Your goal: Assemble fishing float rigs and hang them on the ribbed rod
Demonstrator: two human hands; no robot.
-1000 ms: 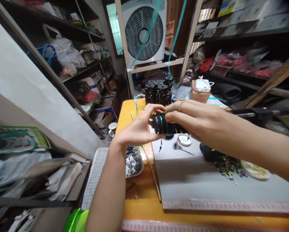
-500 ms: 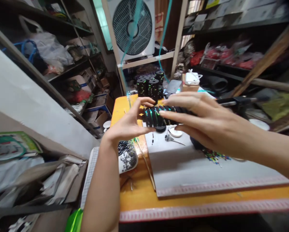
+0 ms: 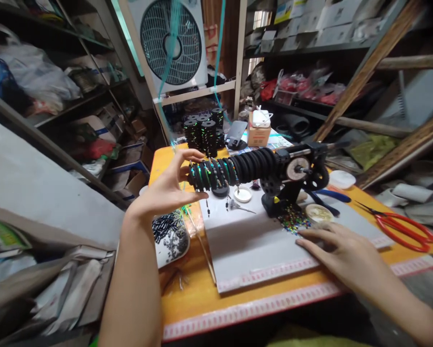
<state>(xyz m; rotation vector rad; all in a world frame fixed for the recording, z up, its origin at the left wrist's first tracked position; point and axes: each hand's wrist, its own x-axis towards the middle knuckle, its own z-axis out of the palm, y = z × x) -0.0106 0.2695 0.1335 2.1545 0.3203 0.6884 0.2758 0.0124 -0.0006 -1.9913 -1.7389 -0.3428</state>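
thumb and index finger of the left hand [image 3: 162, 189] stand spread, below and above the free end of the ridged black roller [image 3: 254, 165]; how firmly they press, i cannot tell. beaded strands [image 3: 216, 174] circle the roller nearest those fingers. thumb and index fingertips of the right hand [image 3: 348, 245] are slightly parted, just beside the multicoloured beads [image 3: 292, 219]; contact is unclear. just beyond them sits a dish of yellowish pieces [image 3: 320, 213]; red-handled scissors [image 3: 406, 229] lie to their right. below the left thumb is a white tray [image 3: 162, 259] of black beads [image 3: 176, 241].
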